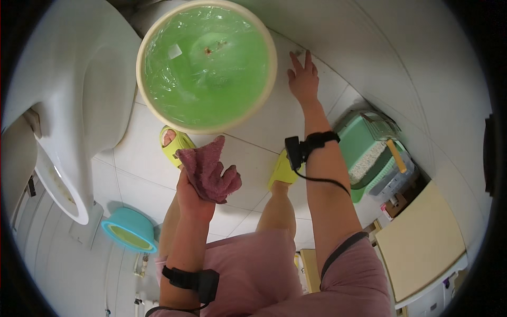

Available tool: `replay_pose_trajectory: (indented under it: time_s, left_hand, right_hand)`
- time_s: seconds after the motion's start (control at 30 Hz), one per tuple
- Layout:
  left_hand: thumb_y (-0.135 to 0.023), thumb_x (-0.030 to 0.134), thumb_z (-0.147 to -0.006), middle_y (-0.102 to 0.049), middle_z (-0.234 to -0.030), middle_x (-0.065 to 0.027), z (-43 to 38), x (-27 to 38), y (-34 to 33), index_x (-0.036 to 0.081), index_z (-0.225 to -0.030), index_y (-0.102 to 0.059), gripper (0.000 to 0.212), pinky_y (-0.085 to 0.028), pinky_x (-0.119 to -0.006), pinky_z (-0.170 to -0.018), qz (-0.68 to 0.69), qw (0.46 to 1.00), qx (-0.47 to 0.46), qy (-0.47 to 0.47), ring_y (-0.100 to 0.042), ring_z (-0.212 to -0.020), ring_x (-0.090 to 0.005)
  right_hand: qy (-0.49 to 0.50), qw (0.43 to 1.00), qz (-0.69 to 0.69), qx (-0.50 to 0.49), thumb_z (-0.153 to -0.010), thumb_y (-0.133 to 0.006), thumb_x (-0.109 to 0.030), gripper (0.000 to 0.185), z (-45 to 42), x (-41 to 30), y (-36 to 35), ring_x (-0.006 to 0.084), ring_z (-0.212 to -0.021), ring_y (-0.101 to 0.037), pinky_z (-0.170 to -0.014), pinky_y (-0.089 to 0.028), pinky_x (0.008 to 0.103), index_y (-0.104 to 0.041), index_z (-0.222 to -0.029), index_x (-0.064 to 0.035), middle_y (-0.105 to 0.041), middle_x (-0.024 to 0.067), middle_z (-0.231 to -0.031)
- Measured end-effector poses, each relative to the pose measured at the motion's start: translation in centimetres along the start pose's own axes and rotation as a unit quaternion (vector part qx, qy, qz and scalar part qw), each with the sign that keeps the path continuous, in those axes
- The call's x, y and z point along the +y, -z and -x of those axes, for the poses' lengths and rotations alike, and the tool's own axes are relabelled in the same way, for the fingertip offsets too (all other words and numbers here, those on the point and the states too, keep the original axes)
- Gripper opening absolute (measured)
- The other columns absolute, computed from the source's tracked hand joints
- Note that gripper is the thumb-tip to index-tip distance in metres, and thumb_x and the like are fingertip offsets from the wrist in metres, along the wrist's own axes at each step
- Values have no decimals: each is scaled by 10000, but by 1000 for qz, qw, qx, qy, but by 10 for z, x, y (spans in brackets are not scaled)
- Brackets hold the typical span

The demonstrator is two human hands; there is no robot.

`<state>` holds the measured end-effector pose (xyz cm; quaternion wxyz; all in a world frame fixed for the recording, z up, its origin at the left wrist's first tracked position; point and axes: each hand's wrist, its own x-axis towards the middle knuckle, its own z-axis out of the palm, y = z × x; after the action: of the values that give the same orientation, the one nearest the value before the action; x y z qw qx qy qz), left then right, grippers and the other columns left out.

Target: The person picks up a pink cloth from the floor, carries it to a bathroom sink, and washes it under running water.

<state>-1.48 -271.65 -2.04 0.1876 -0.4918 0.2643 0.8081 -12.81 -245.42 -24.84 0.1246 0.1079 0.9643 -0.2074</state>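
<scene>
My left hand (192, 200) grips a crumpled dusky-red terry cloth (210, 172) above the tiled floor, its folds covering most of the fingers. My right hand (305, 81) is stretched out with fingers apart and nothing in it, close to the base of the wall; whether it touches floor or wall I cannot tell. To the left of that hand is a large round green tub (233, 91) with a cream rim. Shiny clear plastic film appears to line it, and a small white square (174, 51) and brown bits (208, 51) show there.
A white ceramic toilet (107, 79) stands at left, with a blue basin (130, 224) below it. At right are a green litter tray (356, 134) with pale granules, a wire scoop with a yellow handle (397, 156), and a beige-topped cabinet (424, 245). Yellow-green slippers (283, 172) cover my feet.
</scene>
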Motion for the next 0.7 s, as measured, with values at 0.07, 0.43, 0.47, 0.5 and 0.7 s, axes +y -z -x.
replay_pose_trajectory:
  time_s: [0.07, 0.43, 0.47, 0.5, 0.7]
  left_hand:
    - [-306, 288, -951, -546, -1195, -133, -1, 4, -6, 32, -1240, -435, 407, -506, -365, -810, -11, 1000, 16, -10, -556, -822, -207]
    - [-324, 264, -937, -582, -961, -107, 9, -7, 14, 30, -1166, -494, 369, -492, -381, -761, 20, 1000, -18, 2, -558, -849, -213]
    - [-330, 276, -937, -575, -945, -89, 11, -7, 21, 34, -1164, -496, 371, -481, -364, -713, 10, 999, -47, 8, -537, -771, -199]
    - [-330, 276, -937, -575, -945, -89, 20, -6, 22, 34, -1164, -496, 371, -481, -364, -713, 17, 999, -43, 0, -537, -771, -199]
    - [-331, 271, -941, -586, -1075, -105, 69, -1, -9, 34, -1227, -473, 398, -494, -383, -734, 49, 998, 22, -15, -544, -803, -215]
  right_hand:
    - [-47, 997, 43, -35, -882, -506, -193, 452, -11, 0, -13, 365, -1265, -352, -986, -367, 486, -454, -1324, -267, -261, 71, -1474]
    - [-14, 923, -332, 193, -836, -450, 20, 369, 48, -40, 67, 261, -1073, -537, -880, -453, 336, -597, -1158, -82, -536, 80, -1217]
    - [33, 918, -332, 216, -834, -454, 21, 365, 62, -67, 101, 256, -1070, -539, -873, -455, 336, -602, -1152, -80, -533, 84, -1223]
    - [78, 909, -332, 239, -832, -458, 22, 361, 76, -92, 128, 251, -1067, -541, -866, -458, 336, -607, -1146, -77, -529, 88, -1229]
    - [230, 944, -197, 128, -791, -479, 47, 367, 86, -163, 144, 312, -1082, -550, -868, -468, 364, -584, -1137, -19, -524, 146, -1262]
